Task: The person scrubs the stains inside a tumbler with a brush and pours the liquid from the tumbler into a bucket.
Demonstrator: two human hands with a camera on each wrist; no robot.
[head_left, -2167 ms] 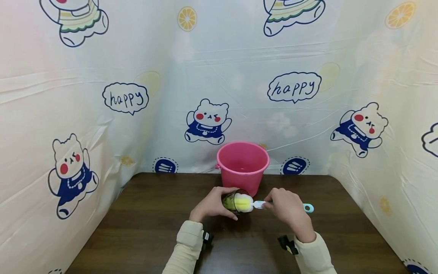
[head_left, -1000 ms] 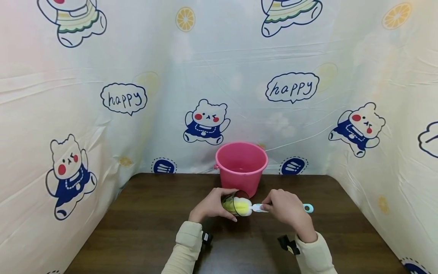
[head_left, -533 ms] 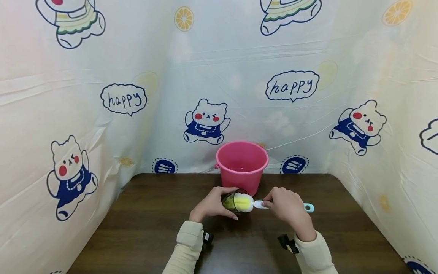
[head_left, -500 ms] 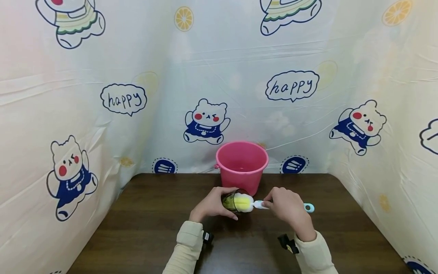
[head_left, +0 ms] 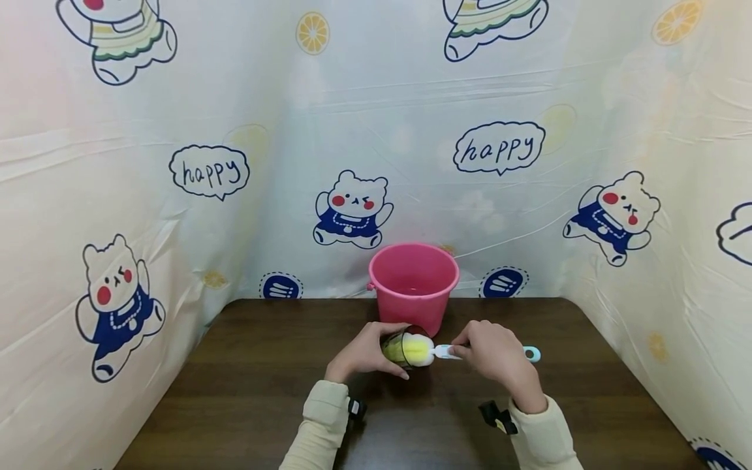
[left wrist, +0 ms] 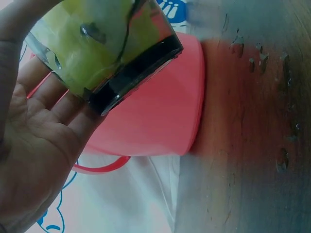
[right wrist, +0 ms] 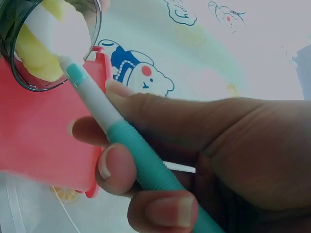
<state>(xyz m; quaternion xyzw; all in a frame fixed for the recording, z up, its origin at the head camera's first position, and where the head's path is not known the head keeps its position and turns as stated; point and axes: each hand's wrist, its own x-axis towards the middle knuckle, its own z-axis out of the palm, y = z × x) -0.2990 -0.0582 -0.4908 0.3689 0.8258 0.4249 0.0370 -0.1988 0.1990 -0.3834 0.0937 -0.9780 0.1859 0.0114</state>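
My left hand (head_left: 364, 352) grips a dark-tinted clear glass (left wrist: 87, 43), tipped on its side with its mouth to the right. Its fingers curl round the glass wall in the left wrist view. In my right hand (head_left: 490, 352) is a sponge bottle brush (right wrist: 141, 155) with a white and teal handle, pinched between thumb and fingers. The brush's yellow and white sponge head (head_left: 418, 350) sits partly inside the glass, its near end bulging out at the rim (right wrist: 17, 73). The handle's ringed end (head_left: 532, 354) sticks out beyond the right hand.
A pink bucket (head_left: 414, 307) stands just behind the glass, near the table's back edge. Water drops (left wrist: 262, 60) lie on the brown wooden table (head_left: 247, 391). A printed curtain (head_left: 282, 215) hangs round the back and sides.
About a second ago the sponge head sat slightly deeper in the glass; the brush has since shifted a little outward to the right. Both hands keep their holds.
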